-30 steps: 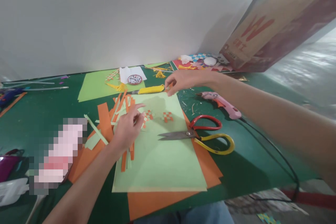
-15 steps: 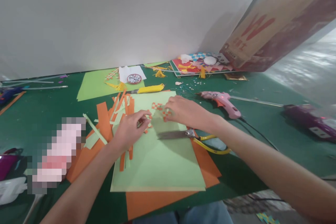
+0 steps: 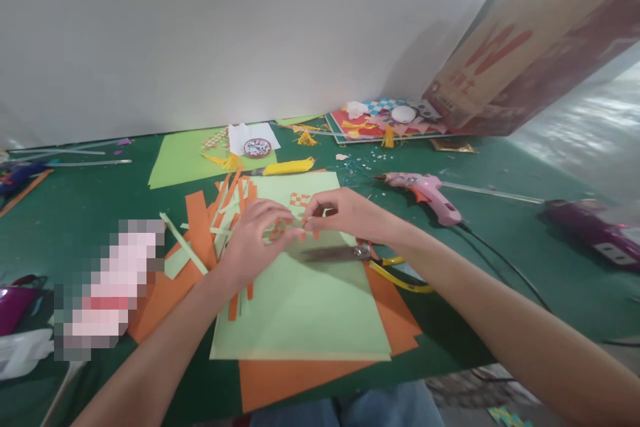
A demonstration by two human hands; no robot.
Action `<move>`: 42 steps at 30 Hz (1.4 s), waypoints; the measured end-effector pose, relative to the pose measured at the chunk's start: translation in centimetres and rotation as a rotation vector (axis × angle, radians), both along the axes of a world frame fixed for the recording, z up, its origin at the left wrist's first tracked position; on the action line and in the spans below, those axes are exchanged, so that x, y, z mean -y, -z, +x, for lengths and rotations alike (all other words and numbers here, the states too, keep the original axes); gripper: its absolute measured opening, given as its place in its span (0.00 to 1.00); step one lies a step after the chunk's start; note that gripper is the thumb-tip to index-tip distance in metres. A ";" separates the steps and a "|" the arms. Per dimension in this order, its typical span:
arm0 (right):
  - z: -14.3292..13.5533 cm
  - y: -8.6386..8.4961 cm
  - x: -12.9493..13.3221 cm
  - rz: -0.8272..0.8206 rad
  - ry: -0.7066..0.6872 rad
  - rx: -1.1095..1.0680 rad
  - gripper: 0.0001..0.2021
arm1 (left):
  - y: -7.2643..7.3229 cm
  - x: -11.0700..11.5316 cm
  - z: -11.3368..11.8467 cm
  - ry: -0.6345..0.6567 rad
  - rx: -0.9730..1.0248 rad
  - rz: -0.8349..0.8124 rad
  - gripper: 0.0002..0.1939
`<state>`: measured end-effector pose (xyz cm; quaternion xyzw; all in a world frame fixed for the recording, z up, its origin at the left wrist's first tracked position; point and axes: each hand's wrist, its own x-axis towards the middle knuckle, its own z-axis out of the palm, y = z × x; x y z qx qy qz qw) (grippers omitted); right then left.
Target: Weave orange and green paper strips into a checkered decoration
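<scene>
Over a pale green paper sheet [image 3: 310,313], my left hand [image 3: 255,237] curls around a small orange-and-green checkered paper piece [image 3: 277,229]. The thumb and fingers of my right hand [image 3: 340,213] pinch another small checkered piece, mostly hidden by the fingers. Both sets of fingertips meet, or nearly meet, above the sheet. Just beyond them a loose checkered piece [image 3: 300,199] lies flat. Scissors [image 3: 363,252] with yellow handles rest below my right wrist, blades pointing left. Orange and green paper strips [image 3: 233,203] are piled beside my left hand.
A yellow utility knife [image 3: 287,167] lies behind the sheet. To the right are a pink glue gun [image 3: 425,193] with a trailing cord and a purple tool [image 3: 590,223]. Decorated boards [image 3: 345,121] and a large paper bag [image 3: 525,53] stand at the back right. A pixelated object [image 3: 110,287] is at left.
My right hand has lifted its checkered piece off the sheet and moved slightly left. My left hand has shifted right, so the fingertips have come together.
</scene>
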<state>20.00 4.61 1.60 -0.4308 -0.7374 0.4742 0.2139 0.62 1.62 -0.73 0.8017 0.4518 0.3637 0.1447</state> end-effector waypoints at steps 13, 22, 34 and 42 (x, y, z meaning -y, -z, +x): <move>-0.9 0.3 0.9 0.021 0.044 -0.188 0.08 | -0.2 0.0 -0.1 0.090 0.071 -0.175 0.09; -0.8 0.3 0.9 0.116 0.126 -0.187 0.07 | -0.4 -0.1 -0.2 0.072 0.030 -0.139 0.08; -0.8 0.8 0.8 0.129 0.098 -0.214 0.10 | -0.4 0.0 -0.3 0.071 0.010 -0.100 0.07; -0.7 0.9 0.8 0.134 0.102 -0.197 0.11 | 0.3 -0.3 -0.4 0.127 -0.015 -0.065 0.08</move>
